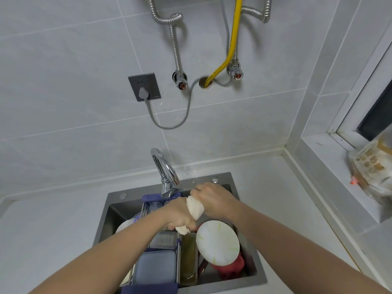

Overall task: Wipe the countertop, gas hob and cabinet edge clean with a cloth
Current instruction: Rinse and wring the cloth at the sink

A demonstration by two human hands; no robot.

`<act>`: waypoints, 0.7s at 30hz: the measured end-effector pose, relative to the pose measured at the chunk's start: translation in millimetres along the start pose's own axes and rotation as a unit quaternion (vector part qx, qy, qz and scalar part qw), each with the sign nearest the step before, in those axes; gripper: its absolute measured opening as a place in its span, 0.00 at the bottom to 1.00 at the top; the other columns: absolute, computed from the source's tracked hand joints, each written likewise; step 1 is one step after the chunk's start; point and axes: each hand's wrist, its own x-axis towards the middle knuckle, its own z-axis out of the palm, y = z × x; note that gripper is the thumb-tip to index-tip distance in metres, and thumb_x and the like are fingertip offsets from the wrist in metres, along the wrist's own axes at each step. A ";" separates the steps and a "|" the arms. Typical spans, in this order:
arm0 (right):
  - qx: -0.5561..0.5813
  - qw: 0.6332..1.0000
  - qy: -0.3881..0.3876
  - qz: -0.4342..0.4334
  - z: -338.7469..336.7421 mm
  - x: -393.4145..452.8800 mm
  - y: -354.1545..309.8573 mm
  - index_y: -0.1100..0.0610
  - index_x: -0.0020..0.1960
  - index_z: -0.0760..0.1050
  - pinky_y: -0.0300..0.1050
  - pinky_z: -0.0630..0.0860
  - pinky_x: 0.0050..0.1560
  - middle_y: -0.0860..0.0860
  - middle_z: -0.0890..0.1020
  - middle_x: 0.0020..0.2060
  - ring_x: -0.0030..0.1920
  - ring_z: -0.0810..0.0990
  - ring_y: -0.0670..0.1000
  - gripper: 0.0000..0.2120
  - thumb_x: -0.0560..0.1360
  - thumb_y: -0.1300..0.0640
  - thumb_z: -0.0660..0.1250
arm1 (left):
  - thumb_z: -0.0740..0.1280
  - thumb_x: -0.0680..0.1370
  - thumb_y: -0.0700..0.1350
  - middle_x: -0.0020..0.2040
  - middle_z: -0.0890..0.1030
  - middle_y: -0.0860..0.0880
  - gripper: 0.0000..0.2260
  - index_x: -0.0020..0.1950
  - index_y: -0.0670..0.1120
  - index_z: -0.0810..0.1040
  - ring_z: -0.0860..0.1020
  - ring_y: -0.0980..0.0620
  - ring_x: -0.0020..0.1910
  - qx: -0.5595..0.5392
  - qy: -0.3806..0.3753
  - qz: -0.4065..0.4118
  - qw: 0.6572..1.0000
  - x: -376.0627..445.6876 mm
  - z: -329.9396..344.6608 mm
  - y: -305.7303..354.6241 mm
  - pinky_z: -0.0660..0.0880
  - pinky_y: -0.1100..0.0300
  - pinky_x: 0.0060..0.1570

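Wringing the cloth (195,206) over the sink (250,259) — wiping not yet begun.

Both hands are closed around the twisted cloth: left hand (180,216) grips the lower end, right hand (212,199) the upper, just beside the faucet (166,177). For a good result, counter-twist firmly and keep the cloth above the basin so runoff stays off the countertop (53,225). Obstructions — a white plate (218,242), containers and a dish rack (157,270) crowd the sink directly below. The hob is not in view.
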 end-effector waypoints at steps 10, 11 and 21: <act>-0.072 0.990 -0.121 0.024 -1.7 7.2 -16.2 0.56 0.59 0.80 0.48 0.72 0.44 0.55 0.83 0.50 0.51 0.83 0.57 0.16 0.73 0.54 0.76 | 0.71 0.67 0.51 0.51 0.82 0.51 0.20 0.59 0.53 0.76 0.82 0.47 0.51 0.131 0.128 -0.042 0.982 10.4 31.1 -11.9 0.80 0.54 0.48; -0.074 0.987 -0.143 0.029 -1.2 7.3 -19.5 0.56 0.58 0.80 0.48 0.71 0.43 0.54 0.81 0.47 0.49 0.82 0.56 0.16 0.72 0.54 0.76 | 0.72 0.67 0.51 0.50 0.81 0.52 0.21 0.60 0.53 0.77 0.82 0.48 0.50 0.128 0.127 -0.047 0.982 10.8 35.9 -13.8 0.80 0.55 0.46; 0.073 0.958 -0.266 0.076 12.1 7.0 -14.9 0.56 0.47 0.76 0.42 0.72 0.31 0.52 0.79 0.37 0.36 0.80 0.52 0.19 0.65 0.50 0.81 | 0.74 0.65 0.54 0.51 0.83 0.52 0.23 0.60 0.53 0.79 0.82 0.50 0.49 0.152 0.106 -0.031 0.982 12.8 48.0 -21.7 0.75 0.58 0.42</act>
